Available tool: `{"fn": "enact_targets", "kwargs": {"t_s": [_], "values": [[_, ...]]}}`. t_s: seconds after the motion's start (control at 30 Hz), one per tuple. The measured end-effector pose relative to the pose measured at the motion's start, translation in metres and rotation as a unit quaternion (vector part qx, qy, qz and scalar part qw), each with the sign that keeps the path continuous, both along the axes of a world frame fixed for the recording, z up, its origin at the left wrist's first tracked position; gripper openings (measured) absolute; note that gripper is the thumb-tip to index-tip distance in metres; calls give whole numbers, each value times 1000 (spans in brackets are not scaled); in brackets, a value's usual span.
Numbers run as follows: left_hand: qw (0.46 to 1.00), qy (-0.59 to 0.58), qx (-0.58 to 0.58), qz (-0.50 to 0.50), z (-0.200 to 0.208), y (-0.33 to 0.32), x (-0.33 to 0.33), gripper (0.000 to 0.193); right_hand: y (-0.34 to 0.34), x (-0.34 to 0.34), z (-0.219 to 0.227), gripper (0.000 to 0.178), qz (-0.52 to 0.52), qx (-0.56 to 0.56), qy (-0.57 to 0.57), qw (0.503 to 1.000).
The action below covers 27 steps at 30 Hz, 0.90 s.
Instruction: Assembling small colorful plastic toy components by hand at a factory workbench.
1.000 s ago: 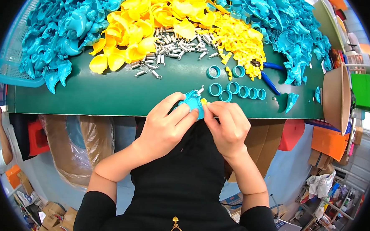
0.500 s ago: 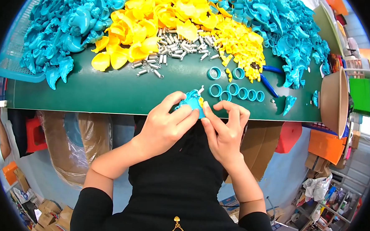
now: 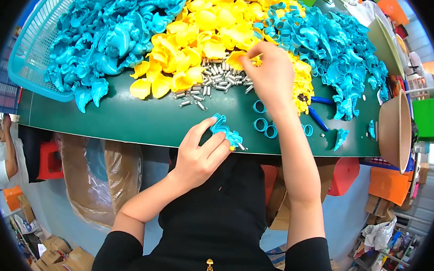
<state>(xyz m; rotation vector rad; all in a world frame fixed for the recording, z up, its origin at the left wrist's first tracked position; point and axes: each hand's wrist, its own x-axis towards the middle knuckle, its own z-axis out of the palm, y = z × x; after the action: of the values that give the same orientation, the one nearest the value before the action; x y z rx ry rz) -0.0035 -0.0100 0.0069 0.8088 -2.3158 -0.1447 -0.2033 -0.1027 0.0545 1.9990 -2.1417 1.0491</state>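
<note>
Teal plastic shows first in the head view: we see a small moulded piece (image 3: 231,135) near the front edge of the green tabletop (image 3: 144,119), held in the left hand (image 3: 202,154). Its fingers are pinched around the piece's near side. The long axis slants from far left to near right, with a metal end (image 3: 242,147) poking out at the near-right tip and a spot of yellow just beside it.

The relation we judge to matter most is the gap between this piece and the right hand (image 3: 273,74). That hand is well apart from it, farther across the tabletop and somewhat to the right, so from its fingers the piece lies back toward the body and a little left. The left hand is plainly nearer.

The right thumb and forefinger are bent toward each other beside a yellow shell (image 3: 234,60); we cannot tell whether they grip it. Metal springs (image 3: 224,81) lie just below and left of those fingertips, while small yellow bits (image 3: 301,73) lie to the hand's right. Teal rings (image 3: 260,119) sit near the right forearm, which crosses in front of part of their group.
</note>
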Motion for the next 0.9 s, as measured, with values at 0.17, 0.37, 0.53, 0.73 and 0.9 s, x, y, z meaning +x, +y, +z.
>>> {"fn": "enact_targets", "kwargs": {"t_s": [0.17,0.37,0.53,0.73,0.9], "values": [[998,35,-59,6,-6,2,2,17,86,14,12,16,80,-40,-171,981],[996,50,-77,-2,-8,0,-2,22,128,38,-15,21,70,-42,-103,991],[997,58,-44,-23,-6,0,-4,23,123,39,-27,19,88,-70,-64,992],[997,55,-37,-25,-5,-1,-6,23,124,43,-27,22,80,-70,-81,991],[996,71,-42,-38,-7,-3,-9,25,131,39,-13,22,98,-23,-73,992]]}}
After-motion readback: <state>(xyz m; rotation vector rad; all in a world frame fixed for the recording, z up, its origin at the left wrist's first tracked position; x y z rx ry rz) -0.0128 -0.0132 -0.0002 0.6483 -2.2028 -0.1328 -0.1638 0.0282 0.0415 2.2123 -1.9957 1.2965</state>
